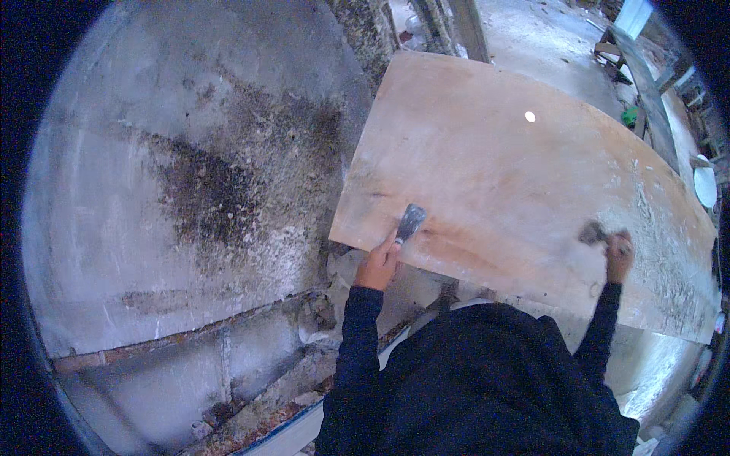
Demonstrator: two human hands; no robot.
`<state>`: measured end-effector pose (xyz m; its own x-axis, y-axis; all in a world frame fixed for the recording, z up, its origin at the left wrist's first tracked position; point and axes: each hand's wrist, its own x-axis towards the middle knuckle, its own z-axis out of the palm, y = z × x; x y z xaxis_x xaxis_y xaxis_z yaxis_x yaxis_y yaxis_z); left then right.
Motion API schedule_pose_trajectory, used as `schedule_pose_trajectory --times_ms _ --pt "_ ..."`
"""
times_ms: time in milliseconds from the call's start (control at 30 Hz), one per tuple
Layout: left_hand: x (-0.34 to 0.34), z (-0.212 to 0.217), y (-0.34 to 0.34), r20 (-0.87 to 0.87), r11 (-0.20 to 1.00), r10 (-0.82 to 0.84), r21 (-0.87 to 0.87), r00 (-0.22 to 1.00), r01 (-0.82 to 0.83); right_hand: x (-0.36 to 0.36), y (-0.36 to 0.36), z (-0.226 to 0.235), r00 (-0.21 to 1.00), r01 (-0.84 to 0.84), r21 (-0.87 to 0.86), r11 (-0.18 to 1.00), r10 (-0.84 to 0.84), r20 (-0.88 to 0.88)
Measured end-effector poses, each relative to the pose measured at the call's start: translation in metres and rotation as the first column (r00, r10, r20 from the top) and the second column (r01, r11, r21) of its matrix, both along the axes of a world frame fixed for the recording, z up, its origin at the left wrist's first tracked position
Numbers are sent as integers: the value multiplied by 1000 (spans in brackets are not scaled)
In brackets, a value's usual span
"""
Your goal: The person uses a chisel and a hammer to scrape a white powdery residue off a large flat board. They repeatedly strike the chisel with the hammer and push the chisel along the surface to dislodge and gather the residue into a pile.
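Wood: one board (517, 175), big and flat, from 12 to 3 o'clock.
Left hand (378, 264): closed on one scraper (411, 222), blade on the board's near edge.
Right hand (619, 254): closed on a second, darker tool (593, 232) at 3 o'clock.
Tip: keep the blade low and flat, I think.
Count: two hands, two tools, one board.

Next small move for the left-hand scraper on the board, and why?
Probably draw the putty knife across the wooden board toward the right hand. The left hand holds its blade flat near the board's left edge, and the right hand holds a second tool on the board.
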<state>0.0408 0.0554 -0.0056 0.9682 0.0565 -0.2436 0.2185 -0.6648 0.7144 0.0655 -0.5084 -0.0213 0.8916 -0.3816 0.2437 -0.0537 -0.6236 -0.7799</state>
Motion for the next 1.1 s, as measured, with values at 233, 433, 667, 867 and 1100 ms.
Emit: schedule_pose_trajectory --times_ms 233,433,667,867,1100 --pt "22 4 -2 23 975 -153 164 988 147 122 353 24 752 -649 317 692 645 133" --pt "29 6 -16 -105 951 -174 240 979 195 168 397 -6 859 -336 743 579 512 -10" --pt "43 1 -7 -111 938 -235 235 966 255 120 185 -25 945 -17 730 683 250 -211" --pt "64 20 -21 -123 855 -347 366 930 367 -19 -87 -39 964 230 525 819 -117 -240" --pt "80 46 -46 -181 707 -430 542 885 454 -59 -81 15 898 431 -162 888 -439 -20"
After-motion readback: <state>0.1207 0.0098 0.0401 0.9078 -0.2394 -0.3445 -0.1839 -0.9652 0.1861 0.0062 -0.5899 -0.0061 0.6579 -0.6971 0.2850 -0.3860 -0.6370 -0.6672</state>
